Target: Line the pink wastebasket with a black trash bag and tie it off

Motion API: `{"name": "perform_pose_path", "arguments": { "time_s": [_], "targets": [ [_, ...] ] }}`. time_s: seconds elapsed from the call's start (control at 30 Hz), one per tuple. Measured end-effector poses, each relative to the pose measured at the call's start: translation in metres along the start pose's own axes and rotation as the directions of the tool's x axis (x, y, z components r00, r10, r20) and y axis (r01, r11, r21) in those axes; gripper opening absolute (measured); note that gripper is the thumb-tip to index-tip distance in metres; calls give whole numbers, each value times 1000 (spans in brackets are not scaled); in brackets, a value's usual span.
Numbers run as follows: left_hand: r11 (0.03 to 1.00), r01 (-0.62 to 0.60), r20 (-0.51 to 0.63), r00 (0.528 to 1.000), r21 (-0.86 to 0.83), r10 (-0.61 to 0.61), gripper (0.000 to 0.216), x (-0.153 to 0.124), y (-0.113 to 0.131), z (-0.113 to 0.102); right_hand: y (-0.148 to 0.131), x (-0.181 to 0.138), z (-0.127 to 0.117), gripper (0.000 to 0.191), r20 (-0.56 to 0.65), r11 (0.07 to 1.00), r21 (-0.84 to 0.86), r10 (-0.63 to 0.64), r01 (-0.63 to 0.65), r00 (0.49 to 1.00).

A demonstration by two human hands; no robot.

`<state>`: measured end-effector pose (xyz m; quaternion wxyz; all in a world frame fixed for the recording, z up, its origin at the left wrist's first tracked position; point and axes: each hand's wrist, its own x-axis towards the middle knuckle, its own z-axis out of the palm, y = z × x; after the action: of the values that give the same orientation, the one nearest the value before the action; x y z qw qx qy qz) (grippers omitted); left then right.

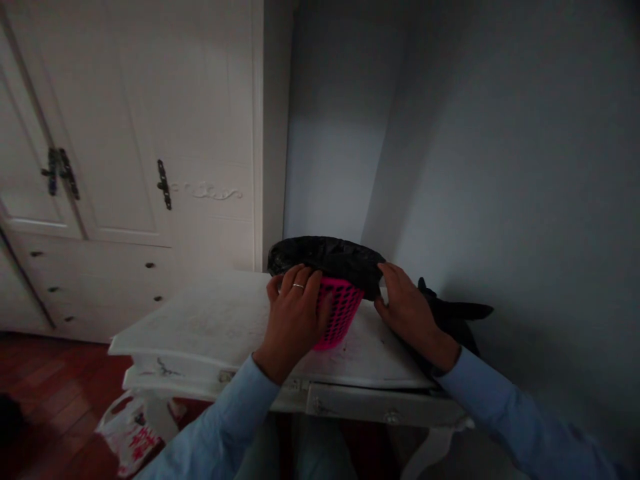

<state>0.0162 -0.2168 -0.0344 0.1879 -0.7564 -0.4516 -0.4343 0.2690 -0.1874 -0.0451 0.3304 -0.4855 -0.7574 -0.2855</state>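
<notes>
The pink basket (339, 319) stands on the white counter (210, 327), near its front edge. Both hands press the black bag (325, 257) over the basket's rim: the left hand (295, 313) has its grip clamped on the liner's hem, and the right hand (407, 310) likewise. Pulling unevenly could tear the thin film, or tip the light basket forward off the counter.

The room was dim, the picture grainy and soft. Weak light fell from the left onto the wardrobe (135, 133) and the tabletop (210, 320). The wall (525, 167) lay in grey shadow, the corners darkened, and straight lines bowed near the edges.
</notes>
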Motion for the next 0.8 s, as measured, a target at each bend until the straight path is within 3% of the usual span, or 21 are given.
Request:
{"name": "perform_pose_path", "arguments": {
  "time_s": [0.2,0.37,0.53,0.7,0.8],
  "targets": [
    [995,45,47,998,92,-50,40,10,-21,-12,17,-5,24,62,110,947,269,150,-175,983],
    [994,81,132,987,76,-90,40,22,-42,-19,-6,-15,43,99,210,887,436,68,-156,975],
    [992,120,165,978,40,-125,32,28,-60,-22,-29,-38,59,107,250,858,497,4,-132,968],
    [991,90,40,995,102,-95,25,23,-59,-27,-42,-61,69,115,187,875,467,40,-125,982],
    [986,6,-102,995,164,11,24,17,-48,-29,-52,-59,72,91,168,840,494,161,-224,973]
  ]
}}
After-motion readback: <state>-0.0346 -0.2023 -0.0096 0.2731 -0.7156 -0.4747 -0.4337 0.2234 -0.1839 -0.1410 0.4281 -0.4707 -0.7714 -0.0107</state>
